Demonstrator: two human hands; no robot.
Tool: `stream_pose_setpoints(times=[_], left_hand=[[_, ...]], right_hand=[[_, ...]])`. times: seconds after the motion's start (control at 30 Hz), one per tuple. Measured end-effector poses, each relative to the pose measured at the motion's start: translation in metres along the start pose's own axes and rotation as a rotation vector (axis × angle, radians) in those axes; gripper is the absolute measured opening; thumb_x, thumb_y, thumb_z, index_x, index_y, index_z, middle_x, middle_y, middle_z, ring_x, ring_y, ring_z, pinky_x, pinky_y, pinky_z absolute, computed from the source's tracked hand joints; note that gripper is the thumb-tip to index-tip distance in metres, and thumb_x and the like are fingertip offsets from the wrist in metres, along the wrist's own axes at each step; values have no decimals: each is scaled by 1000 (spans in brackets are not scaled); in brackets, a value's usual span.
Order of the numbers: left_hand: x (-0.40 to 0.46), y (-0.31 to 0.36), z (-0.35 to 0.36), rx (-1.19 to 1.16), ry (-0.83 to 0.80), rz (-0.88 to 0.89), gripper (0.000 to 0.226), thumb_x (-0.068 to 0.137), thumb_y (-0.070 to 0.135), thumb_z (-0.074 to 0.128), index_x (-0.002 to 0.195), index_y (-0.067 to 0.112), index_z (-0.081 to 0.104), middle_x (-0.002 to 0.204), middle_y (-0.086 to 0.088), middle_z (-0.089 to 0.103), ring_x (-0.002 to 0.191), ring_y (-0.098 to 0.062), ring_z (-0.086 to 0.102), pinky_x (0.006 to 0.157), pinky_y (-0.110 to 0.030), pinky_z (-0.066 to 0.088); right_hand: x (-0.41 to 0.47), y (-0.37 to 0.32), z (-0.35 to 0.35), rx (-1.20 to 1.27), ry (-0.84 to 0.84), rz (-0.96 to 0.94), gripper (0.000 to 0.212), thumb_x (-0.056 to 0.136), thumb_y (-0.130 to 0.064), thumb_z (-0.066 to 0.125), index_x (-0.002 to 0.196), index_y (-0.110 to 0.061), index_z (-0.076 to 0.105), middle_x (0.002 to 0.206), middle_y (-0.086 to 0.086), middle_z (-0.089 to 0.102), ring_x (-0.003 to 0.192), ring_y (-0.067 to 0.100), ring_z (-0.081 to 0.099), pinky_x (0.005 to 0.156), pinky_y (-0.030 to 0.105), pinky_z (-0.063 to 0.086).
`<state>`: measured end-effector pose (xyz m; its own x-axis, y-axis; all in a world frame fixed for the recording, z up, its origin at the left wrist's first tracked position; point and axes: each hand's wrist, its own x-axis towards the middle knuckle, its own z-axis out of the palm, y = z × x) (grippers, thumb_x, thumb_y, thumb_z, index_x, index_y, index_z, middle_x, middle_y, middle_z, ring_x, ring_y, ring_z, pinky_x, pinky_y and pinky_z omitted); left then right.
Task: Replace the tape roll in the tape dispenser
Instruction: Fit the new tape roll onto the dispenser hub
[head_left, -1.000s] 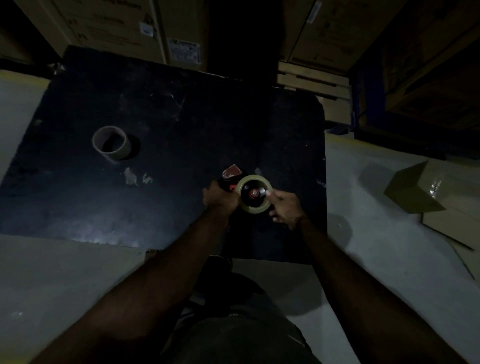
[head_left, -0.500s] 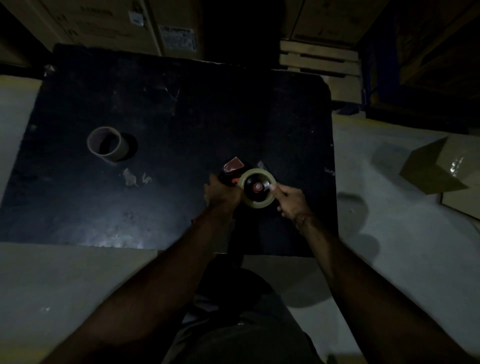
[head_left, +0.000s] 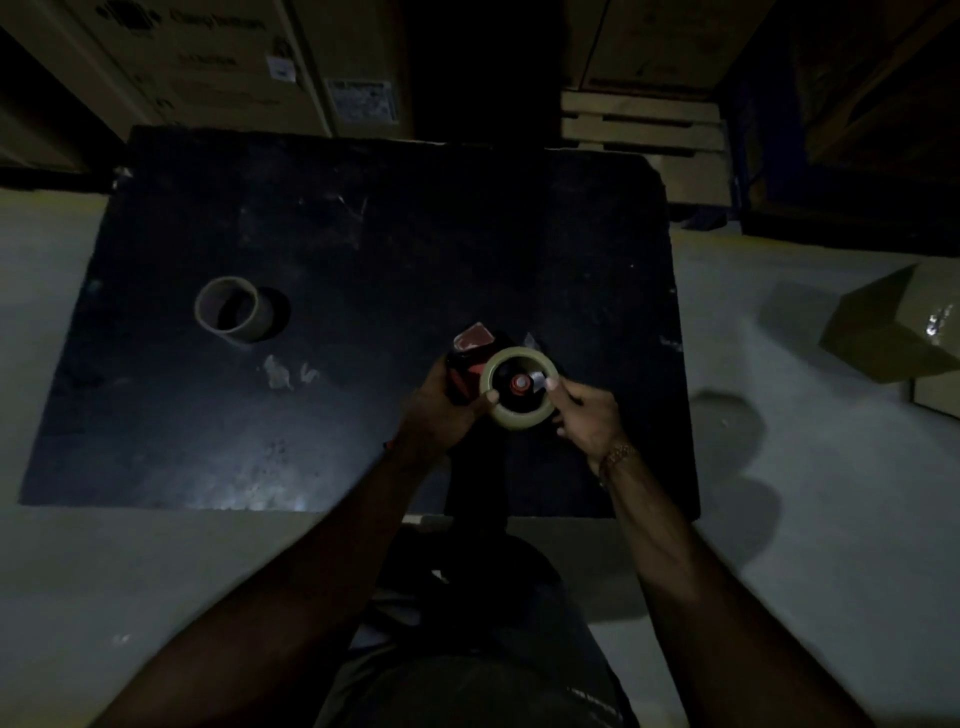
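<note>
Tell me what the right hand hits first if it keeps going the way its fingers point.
The right hand points left, toward the tape roll on the dispenser; it would press into the roll first.

The right hand has shifted its fingertips from the tape roll's rim toward its hub.

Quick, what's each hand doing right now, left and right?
Left hand: closed around the tape dispenser, thumb on the tape roll.
Right hand: fingers pinching the roll's loose tape end near the hub.
</note>
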<state>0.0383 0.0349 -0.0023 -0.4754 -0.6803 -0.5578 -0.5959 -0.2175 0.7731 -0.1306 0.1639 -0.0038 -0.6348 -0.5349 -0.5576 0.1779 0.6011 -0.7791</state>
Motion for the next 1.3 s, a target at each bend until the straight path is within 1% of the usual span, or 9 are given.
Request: stream_pose_setpoints(times=[0.23,0.3,0.37,0.5,0.6,0.77,0.9,1.03,1.3], left_hand=[[-15,25,-40,69,-73,169,62,78,17,89,134,19,61,107,16,70,84,26,62,70,1,48],[-20,32,-49,87,-78,202,67,75,21,91,134,27,60,106,23,69,86,25,62,72,-2,50],[-25,39,-56,91,-86,248,71,73,25,92,135,32,59,108,24,69,91,21,64,81,-8,53],[-39,51,-72,125,-146,311,80,67,36,95,138,36,57,113,23,70,102,15,64,96,-26,56],[-49,58,-82,194,-176,305,92,54,61,92,136,43,54,124,18,70,113,-2,67,102,-40,56],[-56,60,-97,261,-206,334,79,51,68,89,123,50,61,113,22,75,108,-3,70,99,-42,58],[-70,67,-106,98,-222,245,48,69,80,73,101,45,75,96,12,80,91,-8,76,89,-42,62],[-73,71,-113,121,-86,226,62,80,88,47,90,35,78,84,9,80,84,-10,77,86,-42,63],[-72,65,-120,226,-60,292,60,77,89,48,94,39,76,86,9,80,86,-12,76,86,-45,62]], right_hand=[[-15,-22,-14,-36,-8,83,50,86,-50,77,107,-6,81,99,14,79,102,22,74,72,38,62],[-17,-34,-16,-111,30,35,72,79,-66,74,91,5,75,84,22,74,82,22,73,75,49,62],[-20,-51,-16,-167,61,-34,65,81,-66,71,88,-1,73,79,3,72,80,16,69,84,49,60],[-38,-100,-6,-214,-1,-145,67,76,-77,68,119,-26,72,116,-5,74,110,12,68,100,36,56],[-48,-127,3,-258,-76,-205,72,77,-73,70,133,-28,66,114,-3,72,106,11,69,94,31,56],[-56,-143,10,-281,-200,-249,92,52,-81,80,121,-20,75,117,-2,75,101,2,68,87,24,54],[-71,-145,16,-246,-155,-282,84,44,-81,81,101,-19,79,93,-3,79,93,13,76,88,37,63],[-75,-136,25,-186,-143,-267,63,56,-63,90,100,-20,78,95,0,79,95,16,77,94,43,62],[-81,-132,36,-185,-87,-273,83,40,-84,84,99,-25,79,99,-3,80,96,12,77,93,42,63]])
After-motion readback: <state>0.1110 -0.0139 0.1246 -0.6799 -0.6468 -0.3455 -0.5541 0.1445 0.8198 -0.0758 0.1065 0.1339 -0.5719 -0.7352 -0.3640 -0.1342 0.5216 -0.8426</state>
